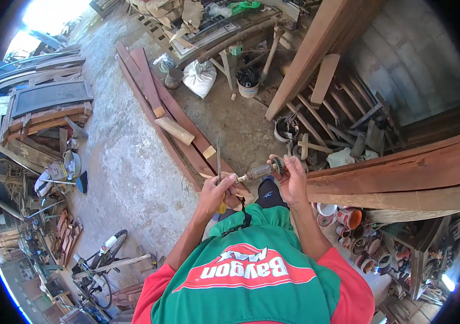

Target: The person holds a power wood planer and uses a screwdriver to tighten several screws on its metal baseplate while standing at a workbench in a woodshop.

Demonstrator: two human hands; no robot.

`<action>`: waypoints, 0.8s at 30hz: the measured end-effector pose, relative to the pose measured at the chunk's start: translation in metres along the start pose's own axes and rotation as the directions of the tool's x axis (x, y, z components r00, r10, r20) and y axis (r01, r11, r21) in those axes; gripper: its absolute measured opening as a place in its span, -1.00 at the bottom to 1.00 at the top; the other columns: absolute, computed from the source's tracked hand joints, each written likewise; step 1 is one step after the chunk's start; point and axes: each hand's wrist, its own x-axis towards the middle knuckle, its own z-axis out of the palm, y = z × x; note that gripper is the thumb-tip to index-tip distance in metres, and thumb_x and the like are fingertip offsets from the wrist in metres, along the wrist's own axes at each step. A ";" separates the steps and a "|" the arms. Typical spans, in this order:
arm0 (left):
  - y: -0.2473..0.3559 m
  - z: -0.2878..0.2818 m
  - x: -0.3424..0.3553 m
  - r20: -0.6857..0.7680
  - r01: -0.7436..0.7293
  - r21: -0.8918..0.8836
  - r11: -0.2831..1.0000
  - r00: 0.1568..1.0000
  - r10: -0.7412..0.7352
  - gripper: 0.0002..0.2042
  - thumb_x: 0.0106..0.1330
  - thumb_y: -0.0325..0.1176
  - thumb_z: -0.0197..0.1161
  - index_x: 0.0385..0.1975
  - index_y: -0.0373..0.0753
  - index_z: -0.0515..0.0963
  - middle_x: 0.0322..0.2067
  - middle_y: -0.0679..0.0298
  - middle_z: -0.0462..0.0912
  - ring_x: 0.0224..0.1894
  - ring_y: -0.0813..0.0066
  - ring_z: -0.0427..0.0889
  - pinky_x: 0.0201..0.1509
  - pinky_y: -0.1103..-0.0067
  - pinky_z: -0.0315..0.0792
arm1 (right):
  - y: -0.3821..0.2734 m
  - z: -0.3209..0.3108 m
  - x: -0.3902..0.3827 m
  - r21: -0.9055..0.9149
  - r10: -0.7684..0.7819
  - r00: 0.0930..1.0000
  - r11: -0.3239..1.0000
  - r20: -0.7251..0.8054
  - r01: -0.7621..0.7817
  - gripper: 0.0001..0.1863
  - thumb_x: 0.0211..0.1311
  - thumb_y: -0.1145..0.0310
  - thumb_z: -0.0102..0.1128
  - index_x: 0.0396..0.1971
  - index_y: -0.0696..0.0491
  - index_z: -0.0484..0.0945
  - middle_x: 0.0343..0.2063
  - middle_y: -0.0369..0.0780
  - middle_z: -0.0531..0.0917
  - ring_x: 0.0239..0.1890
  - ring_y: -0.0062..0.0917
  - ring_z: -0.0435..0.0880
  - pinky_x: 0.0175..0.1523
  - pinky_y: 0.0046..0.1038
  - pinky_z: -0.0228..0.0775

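Green shirt (213, 305) nearest, motor part (259, 173) held out ahead

The left hand's (215, 195) fingers are curled around a yellow-handled screwdriver (222, 207), their tips at the motor part's thin end. The right hand (293, 183) pinches its toothed wheel (278, 165). The part spans the space between both hands. Beyond, reddish boards (151, 89) lie on the floor (114, 146).

White lettering (245, 269), upside down, on red panel (297, 274), green shirt (230, 303).
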 end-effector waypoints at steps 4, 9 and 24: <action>0.003 0.003 0.001 0.013 0.019 0.048 0.999 1.000 -0.020 -0.72 0.33 -0.14 0.28 -0.38 -0.28 0.57 -0.56 0.28 0.60 -0.61 0.64 0.45 -0.51 0.67 0.29 | 0.007 -0.013 -0.001 0.045 0.027 0.999 0.999 -0.028 -0.026 -0.84 0.48 0.34 0.03 -0.36 0.01 0.36 -0.11 -0.01 0.69 -0.12 -0.35 0.75 -0.10 -0.44 0.68; 0.001 0.013 0.015 0.015 0.062 0.089 0.994 0.998 -0.064 -0.75 0.23 -0.27 0.36 -0.26 -0.32 0.57 -0.49 0.33 0.59 -0.54 0.65 0.49 -0.49 0.68 0.31 | 0.016 -0.036 0.007 0.096 0.059 0.994 0.994 -0.088 -0.050 -0.85 0.48 0.34 0.03 -0.35 0.00 0.37 -0.11 -0.01 0.69 -0.10 -0.35 0.74 -0.08 -0.41 0.68; -0.011 0.078 0.114 -0.025 0.463 0.183 0.867 0.884 -0.467 -0.73 0.40 -0.20 0.16 -0.39 -0.31 0.59 -0.55 0.30 0.61 -0.61 0.61 0.50 -0.51 0.67 0.38 | -0.009 -0.101 0.070 0.023 0.196 0.969 0.981 -0.153 -0.194 -0.87 0.47 0.36 0.05 -0.33 0.01 0.35 -0.10 -0.01 0.67 -0.13 -0.41 0.74 -0.08 -0.44 0.63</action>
